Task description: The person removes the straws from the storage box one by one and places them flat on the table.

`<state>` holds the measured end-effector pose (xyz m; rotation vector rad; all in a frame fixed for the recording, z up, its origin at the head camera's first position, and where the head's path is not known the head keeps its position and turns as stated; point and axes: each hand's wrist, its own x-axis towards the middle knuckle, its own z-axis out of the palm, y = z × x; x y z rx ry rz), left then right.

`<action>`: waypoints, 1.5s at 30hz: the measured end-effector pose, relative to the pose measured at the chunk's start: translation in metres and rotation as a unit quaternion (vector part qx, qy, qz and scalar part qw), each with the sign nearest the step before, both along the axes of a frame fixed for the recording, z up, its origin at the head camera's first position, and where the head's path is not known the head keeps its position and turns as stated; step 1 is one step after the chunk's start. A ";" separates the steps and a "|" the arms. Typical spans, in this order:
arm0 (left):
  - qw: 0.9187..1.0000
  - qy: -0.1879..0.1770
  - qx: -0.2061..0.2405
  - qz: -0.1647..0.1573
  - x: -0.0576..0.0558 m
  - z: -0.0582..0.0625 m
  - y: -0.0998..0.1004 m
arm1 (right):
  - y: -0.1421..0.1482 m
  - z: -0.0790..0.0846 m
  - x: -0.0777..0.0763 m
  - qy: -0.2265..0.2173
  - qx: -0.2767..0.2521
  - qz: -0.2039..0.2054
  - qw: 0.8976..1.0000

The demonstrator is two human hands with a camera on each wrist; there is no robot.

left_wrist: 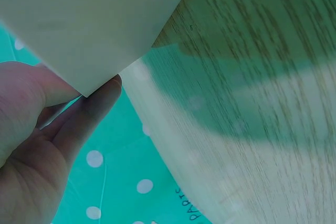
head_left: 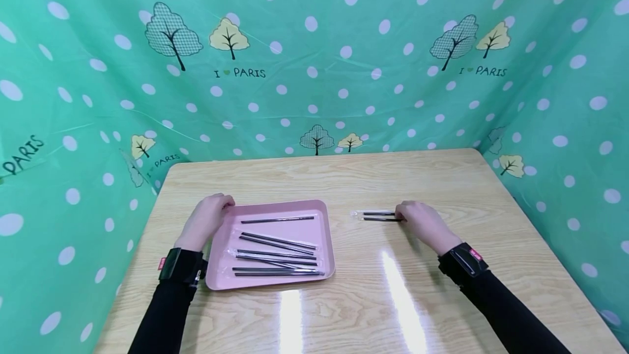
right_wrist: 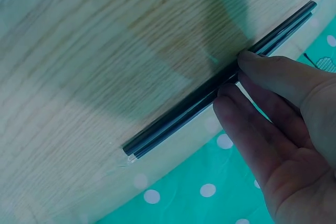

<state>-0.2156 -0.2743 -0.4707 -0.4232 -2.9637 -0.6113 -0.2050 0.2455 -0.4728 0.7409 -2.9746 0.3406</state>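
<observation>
We see the left hand point(head_left: 206, 222) at the ten o'clock corner of a pink tray point(head_left: 280, 211), its thumb and fingers narrowed on the edge; the left wrist view shows that pinch close up. Between two and three o'clock of the tray, and apart from it, we find the right hand point(head_left: 425, 224) pinching a pair of black sticks point(right_wrist: 178, 114) in clear wrapping. In the head view this pair points toward nine o'clock, with the fingers at its three o'clock end; whether it touches the wooden table point(head_left: 354, 310) we cannot tell. Inside the tray, we see a slim dark stick point(head_left: 277, 219) lying toward twelve o'clock, while more wrapped sticks point(head_left: 275, 274) spread from the middle down toward six o'clock, some slanting across one another. We notice a black wrist device on each arm, the left one point(head_left: 184, 265) and the right one point(head_left: 464, 261), above black sleeves point(head_left: 516, 310). From nine o'clock through twelve to three, we have a green cloth point(head_left: 295, 86) round the table, printed with pale dots, trees and the word PARIS.
</observation>
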 end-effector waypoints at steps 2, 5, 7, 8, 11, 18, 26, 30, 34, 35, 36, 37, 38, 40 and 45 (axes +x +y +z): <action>1.000 -0.002 -0.001 0.000 0.000 0.000 0.000 | 0.000 0.000 0.000 0.000 0.001 0.001 1.000; 1.000 0.000 -0.002 0.000 0.000 -0.001 -0.001 | 0.001 -0.001 0.000 0.005 0.000 0.001 1.000; 1.000 0.003 -0.003 0.000 -0.001 -0.003 -0.001 | 0.001 -0.002 0.000 0.010 -0.001 0.001 1.000; 1.000 0.004 -0.003 0.000 -0.001 -0.003 -0.001 | 0.001 -0.002 0.001 0.013 -0.002 0.001 1.000; 1.000 0.006 -0.003 0.001 -0.002 -0.005 -0.001 | 0.001 -0.003 0.001 0.021 -0.004 0.001 1.000; 1.000 -0.001 -0.003 0.005 -0.001 -0.004 -0.001 | -0.003 0.003 0.004 0.021 -0.007 -0.006 1.000; 1.000 -0.005 -0.004 0.010 -0.001 -0.002 -0.001 | -0.029 0.025 0.005 0.010 -0.002 -0.005 1.000; 1.000 -0.003 -0.004 0.007 0.000 -0.002 -0.002 | -0.048 0.033 0.003 0.005 0.009 -0.002 1.000; 1.000 0.002 -0.006 0.000 -0.001 -0.002 -0.003 | -0.071 0.040 0.001 0.005 0.009 0.011 1.000; 1.000 0.003 -0.006 -0.001 -0.001 -0.002 -0.003 | -0.077 0.041 0.001 0.004 0.006 0.018 1.000; 1.000 0.004 -0.006 -0.003 -0.001 -0.003 -0.004 | -0.084 0.043 0.001 0.003 0.003 0.023 1.000; 1.000 0.005 -0.005 -0.004 -0.001 -0.003 -0.004 | -0.090 0.045 0.000 0.002 0.000 0.029 1.000; 1.000 0.006 -0.005 -0.005 -0.001 -0.003 -0.004 | -0.097 0.047 0.000 0.000 -0.003 0.035 0.999; 1.000 0.010 -0.003 -0.006 0.000 -0.003 -0.004 | -0.112 0.050 -0.001 0.001 -0.011 0.051 0.999; 1.000 0.016 -0.002 -0.007 0.001 -0.003 -0.002 | -0.152 0.056 -0.002 0.011 -0.026 0.101 0.995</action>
